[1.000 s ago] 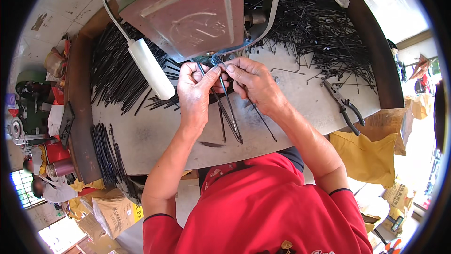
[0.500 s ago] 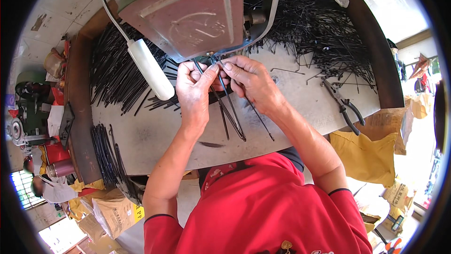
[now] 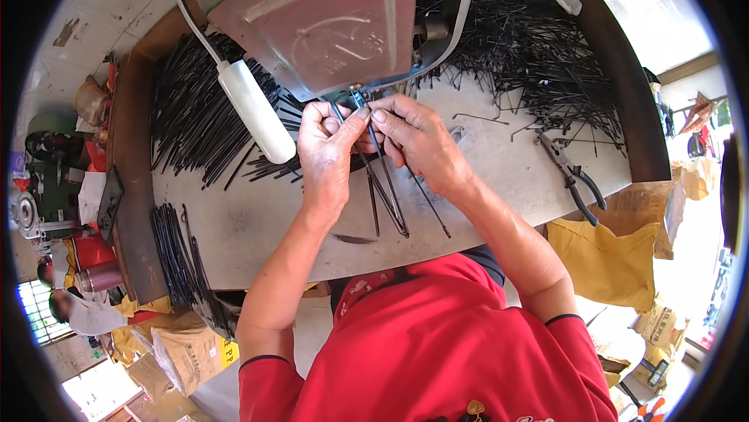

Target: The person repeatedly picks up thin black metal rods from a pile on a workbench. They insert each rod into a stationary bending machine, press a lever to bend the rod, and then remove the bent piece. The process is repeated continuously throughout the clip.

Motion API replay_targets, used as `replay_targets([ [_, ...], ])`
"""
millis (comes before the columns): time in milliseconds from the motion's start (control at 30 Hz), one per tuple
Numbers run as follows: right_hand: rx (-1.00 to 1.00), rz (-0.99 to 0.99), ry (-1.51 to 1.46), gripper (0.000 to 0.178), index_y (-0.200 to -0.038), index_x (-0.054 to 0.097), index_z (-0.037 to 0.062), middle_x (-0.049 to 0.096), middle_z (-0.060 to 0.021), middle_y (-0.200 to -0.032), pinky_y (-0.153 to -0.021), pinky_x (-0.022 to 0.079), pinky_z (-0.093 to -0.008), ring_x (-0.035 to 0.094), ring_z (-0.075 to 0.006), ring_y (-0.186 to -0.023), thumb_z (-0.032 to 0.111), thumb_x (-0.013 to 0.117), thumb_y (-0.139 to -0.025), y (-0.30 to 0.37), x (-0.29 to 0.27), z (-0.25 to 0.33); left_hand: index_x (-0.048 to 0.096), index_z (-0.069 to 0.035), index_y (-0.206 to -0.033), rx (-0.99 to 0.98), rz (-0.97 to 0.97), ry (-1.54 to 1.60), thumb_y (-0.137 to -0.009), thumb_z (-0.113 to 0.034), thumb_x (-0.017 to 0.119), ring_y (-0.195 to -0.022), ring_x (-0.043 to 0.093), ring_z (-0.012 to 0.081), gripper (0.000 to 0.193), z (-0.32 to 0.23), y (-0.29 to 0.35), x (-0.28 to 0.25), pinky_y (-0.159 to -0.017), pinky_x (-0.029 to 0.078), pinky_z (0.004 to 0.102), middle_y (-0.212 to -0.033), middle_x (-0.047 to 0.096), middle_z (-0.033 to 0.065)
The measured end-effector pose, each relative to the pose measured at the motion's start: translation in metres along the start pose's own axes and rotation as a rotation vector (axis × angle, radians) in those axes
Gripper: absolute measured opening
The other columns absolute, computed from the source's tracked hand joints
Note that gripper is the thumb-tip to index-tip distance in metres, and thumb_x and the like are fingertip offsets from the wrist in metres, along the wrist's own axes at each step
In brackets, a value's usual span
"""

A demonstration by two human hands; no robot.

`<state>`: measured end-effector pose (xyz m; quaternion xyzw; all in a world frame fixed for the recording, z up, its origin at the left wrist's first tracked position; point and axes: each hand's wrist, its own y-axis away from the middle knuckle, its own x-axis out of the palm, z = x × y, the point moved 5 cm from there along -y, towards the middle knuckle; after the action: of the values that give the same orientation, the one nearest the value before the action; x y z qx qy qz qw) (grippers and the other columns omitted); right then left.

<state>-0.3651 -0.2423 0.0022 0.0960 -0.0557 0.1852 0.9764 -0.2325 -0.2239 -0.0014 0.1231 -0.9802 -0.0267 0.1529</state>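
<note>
Under the machine head with its dull red-brown cover [image 3: 331, 20], my two hands work close together. My left hand [image 3: 326, 149] is closed, thumb and fingers pinching a long black metal rod [image 3: 394, 207], doubled back into a narrow V whose bend points toward me. My right hand [image 3: 421, 141] is closed too; a thin black rod [image 3: 431, 210] slants down out of it toward me. Both thumbs nearly meet just below the small steel working part [image 3: 356, 94] of the machine. The rod ends between the fingertips are partly hidden by my fingers.
Straight black rods [image 3: 207, 110] lie heaped at left; bent ones [image 3: 546, 71] pile up at right. Pliers [image 3: 568, 176] rest on the right of the grey tabletop [image 3: 484, 164]. A white tube lamp [image 3: 256, 112] hangs left of my hands. Another rod bundle [image 3: 175, 254] sits at the left edge.
Seen from my head, the machine and lamp have shifted slightly right. My hands keep their grips, and the rod under my right hand has shifted slightly left.
</note>
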Motion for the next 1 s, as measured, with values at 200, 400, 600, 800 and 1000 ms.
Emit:
replay_targets([
  [200,-0.023,-0.009,-0.050,0.020,-0.103,0.061,-0.0007,0.052,0.0002,-0.066,-0.044,0.034,-0.0218,0.045,-0.0054,-0.051,0.014,0.050,-0.096,0.001,0.000,0.006,0.046,-0.004,-0.089,0.007,0.002,-0.034,-0.086,-0.004,0.066,-0.060,0.056,0.0104,0.020,-0.007,0.002,0.007,-0.053,0.049,0.0241,-0.072,0.050,0.0002],
  [400,0.017,-0.022,-0.100,0.020,-0.104,0.061,-0.0011,0.051,0.0002,-0.068,-0.043,0.032,-0.0219,0.043,-0.0054,-0.050,0.014,0.050,-0.096,-0.001,-0.001,0.002,0.049,-0.006,-0.089,0.056,-0.026,0.045,-0.085,-0.006,0.067,-0.060,0.055,0.0099,0.019,0.002,-0.003,0.008,-0.054,0.047,0.0240,-0.074,0.055,0.0009],
  [600,0.048,-0.021,-0.185,0.021,-0.104,0.060,-0.0007,0.052,0.0006,-0.068,-0.040,0.030,-0.0213,0.043,-0.0050,-0.048,0.016,0.050,-0.095,-0.003,-0.001,-0.005,0.046,-0.005,-0.088,0.032,-0.036,0.115,-0.085,-0.001,0.066,-0.061,0.057,0.0115,0.021,0.007,-0.004,0.007,-0.053,0.050,0.0243,-0.075,0.052,0.0017],
  [800,0.155,0.049,-0.286,0.023,-0.104,0.060,0.0008,0.055,-0.0010,-0.065,-0.036,0.026,-0.0202,0.041,-0.0038,-0.045,0.019,0.050,-0.096,-0.006,-0.004,-0.009,0.047,-0.006,-0.089,-0.112,-0.070,0.092,-0.085,-0.008,0.069,-0.065,0.061,0.0116,0.022,0.009,0.003,0.005,-0.055,0.050,0.0237,-0.076,0.055,0.0005],
  [1000,0.170,0.054,-0.178,0.027,-0.107,0.059,0.0002,0.050,0.0002,-0.053,-0.036,0.025,-0.0206,0.036,-0.0042,-0.040,0.023,0.051,-0.096,-0.002,-0.006,-0.009,0.050,-0.009,-0.092,-0.180,-0.039,0.038,-0.087,-0.020,0.069,-0.067,0.061,0.0100,0.023,0.011,0.018,0.007,-0.059,0.049,0.0229,-0.081,0.060,0.0011],
])
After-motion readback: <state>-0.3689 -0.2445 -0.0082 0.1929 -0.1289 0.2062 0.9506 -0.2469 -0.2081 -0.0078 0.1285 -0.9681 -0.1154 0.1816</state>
